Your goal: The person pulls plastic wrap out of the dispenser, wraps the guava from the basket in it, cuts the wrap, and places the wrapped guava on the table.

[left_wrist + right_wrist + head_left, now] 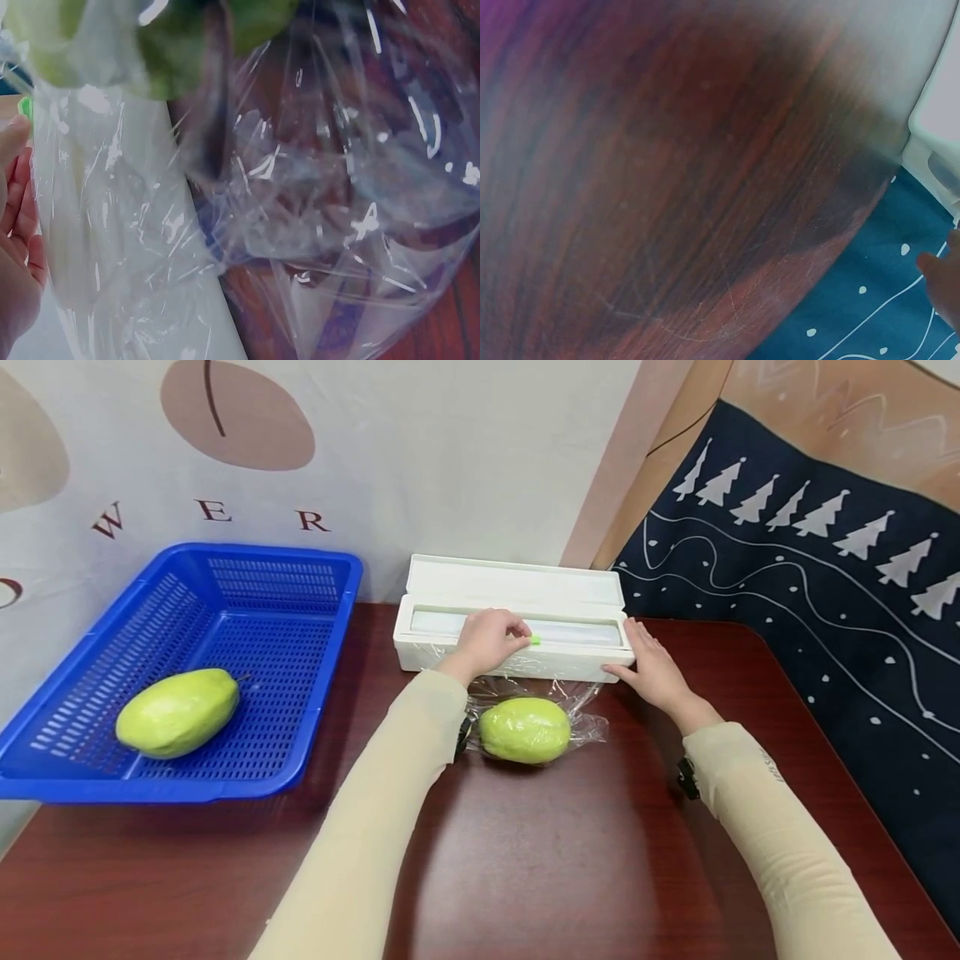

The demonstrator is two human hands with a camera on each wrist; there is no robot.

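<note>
A white cling film dispenser (517, 662) stands on the table with its lid raised. My left hand (486, 639) pinches the small green slider (536, 641) on the dispenser's front rail. The right hand (654, 668) rests against the dispenser's right end, fingers straight along the side and thumb at the front corner. Clear cling film (588, 727) runs from the dispenser over a yellow-green oval fruit (525, 731) on the table just in front. In the left wrist view the crinkled film (300, 217) fills much of the picture, with the left fingers (19, 202) at the edge.
On the left stands a blue plastic basket (300, 693) holding another yellow-green fruit (178, 713) with a stem. Behind the dispenser hangs a pale printed cloth (465, 460). A dark blue cloth with white trees (795, 568) borders the table's right edge.
</note>
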